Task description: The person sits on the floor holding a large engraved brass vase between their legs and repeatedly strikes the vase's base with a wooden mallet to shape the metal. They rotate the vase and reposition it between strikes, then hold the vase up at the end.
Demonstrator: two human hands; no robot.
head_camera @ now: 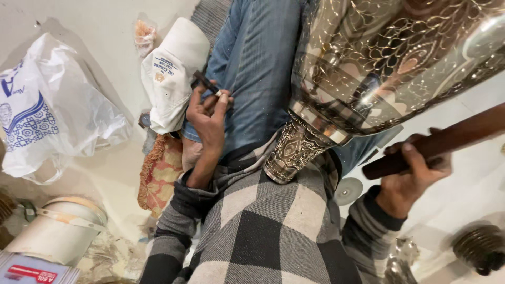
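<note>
Your left hand [209,113] is curled over your denim-clad thigh [258,58], its fingertips pinched around a small dark chisel-like tool [206,83] that juts up and to the left from between thumb and forefinger. Your right hand [413,176] is wrapped tight around a dark wooden handle [436,142], which runs up and off to the right edge. Between the two hands a large engraved metal vessel [389,58] lies tilted across your lap, its wide patterned body filling the far right and its narrow ornate neck [292,152] resting against your checked sweater [273,226] near your body. To the left of your leg sits a white cloth bundle [171,73] on a fringed orange cloth [160,171], with a crumpled white plastic bag [50,113] further left and a white bucket [58,229] at the near left. A ribbed dark metal piece [481,247] lies on the floor near right
</note>
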